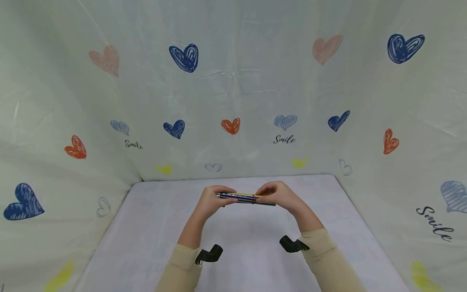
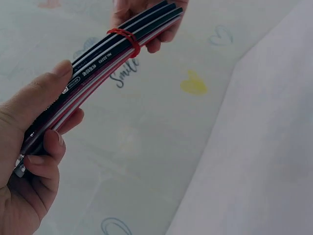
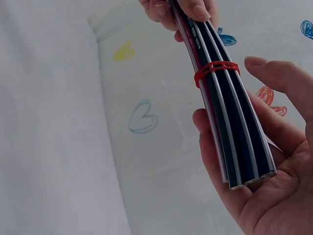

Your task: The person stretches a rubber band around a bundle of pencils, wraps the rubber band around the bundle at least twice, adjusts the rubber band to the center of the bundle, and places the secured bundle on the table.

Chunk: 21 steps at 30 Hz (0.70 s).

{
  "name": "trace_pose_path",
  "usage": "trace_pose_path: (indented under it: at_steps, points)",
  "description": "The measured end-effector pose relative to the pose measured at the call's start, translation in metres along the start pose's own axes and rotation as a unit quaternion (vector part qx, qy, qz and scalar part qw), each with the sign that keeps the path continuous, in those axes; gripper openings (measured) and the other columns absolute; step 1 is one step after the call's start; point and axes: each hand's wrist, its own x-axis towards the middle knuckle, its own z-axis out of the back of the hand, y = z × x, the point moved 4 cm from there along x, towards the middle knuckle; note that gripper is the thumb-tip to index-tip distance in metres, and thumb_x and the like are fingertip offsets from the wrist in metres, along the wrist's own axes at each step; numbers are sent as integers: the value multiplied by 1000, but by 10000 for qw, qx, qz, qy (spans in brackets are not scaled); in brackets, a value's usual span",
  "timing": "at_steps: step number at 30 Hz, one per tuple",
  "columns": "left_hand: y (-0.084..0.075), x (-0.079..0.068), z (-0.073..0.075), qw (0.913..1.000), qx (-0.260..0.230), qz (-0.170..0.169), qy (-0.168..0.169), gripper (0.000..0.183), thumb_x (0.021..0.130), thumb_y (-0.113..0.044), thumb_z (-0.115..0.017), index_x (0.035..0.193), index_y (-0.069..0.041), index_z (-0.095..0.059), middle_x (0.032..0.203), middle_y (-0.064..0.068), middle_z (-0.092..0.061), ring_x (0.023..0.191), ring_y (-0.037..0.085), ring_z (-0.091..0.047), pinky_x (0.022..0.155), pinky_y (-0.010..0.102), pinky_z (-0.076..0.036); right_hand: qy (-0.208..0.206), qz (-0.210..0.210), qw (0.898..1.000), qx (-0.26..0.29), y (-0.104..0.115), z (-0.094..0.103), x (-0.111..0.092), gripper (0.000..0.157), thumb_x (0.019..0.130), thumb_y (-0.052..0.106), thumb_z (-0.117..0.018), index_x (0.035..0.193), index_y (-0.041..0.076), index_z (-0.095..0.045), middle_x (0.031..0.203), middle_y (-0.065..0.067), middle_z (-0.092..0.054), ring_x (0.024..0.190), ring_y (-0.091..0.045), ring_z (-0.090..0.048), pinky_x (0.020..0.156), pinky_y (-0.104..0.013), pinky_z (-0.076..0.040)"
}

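Observation:
A bundle of pencils (image 1: 244, 198), dark with pale stripes and a few pink ones, lies level between both hands above the table. A red rubber band (image 3: 217, 65) is wound around it nearer the right-hand end. My left hand (image 1: 211, 199) grips the other end, thumb (image 2: 46, 90) in front and fingers curled behind. Around the back of the banded end bend the fingers of my right hand (image 1: 280, 195); its thumb (image 3: 274, 76) stands off the pencils in the right wrist view. The cut pencil ends (image 3: 252, 182) point toward the right palm.
A white-covered table (image 1: 240, 251) spreads beneath the hands. Pale curtains (image 1: 233, 89) printed with hearts and "Smile" surround it at the back and both sides. Dark wrist mounts (image 1: 209, 254) sit on the two beige sleeves (image 1: 326, 255).

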Motion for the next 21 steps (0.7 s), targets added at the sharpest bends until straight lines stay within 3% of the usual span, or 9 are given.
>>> trace_pose_path:
  at_steps: [4, 12, 21]
  points:
    - [3, 9, 1, 10000, -21, 41, 13, 24, 75, -19, -85, 97, -15, -78, 103, 2, -69, 73, 18, -60, 63, 36, -52, 322, 15, 9990, -301, 2, 3, 14, 22, 78, 10, -81, 98, 3, -72, 92, -7, -71, 84, -22, -66, 76, -36, -52]
    - [10, 20, -2, 9994, -231, 232, -112, 23, 76, -19, -85, 98, -15, -77, 102, 2, -68, 73, 18, -57, 62, 32, -49, -40, -266, 9970, -721, -1, 3, 33, 21, 76, 15, -84, 95, 9, -77, 93, -3, -70, 83, -20, -64, 73, -35, -53]
    - [17, 16, -11, 9995, -248, 194, -74, 22, 78, -21, -84, 98, -15, -76, 101, 0, -69, 86, 19, -61, 71, 34, -52, -131, -370, 9957, -844, -5, -12, 36, 20, 77, 20, -84, 94, 11, -79, 90, -1, -72, 80, -17, -64, 70, -34, -53]
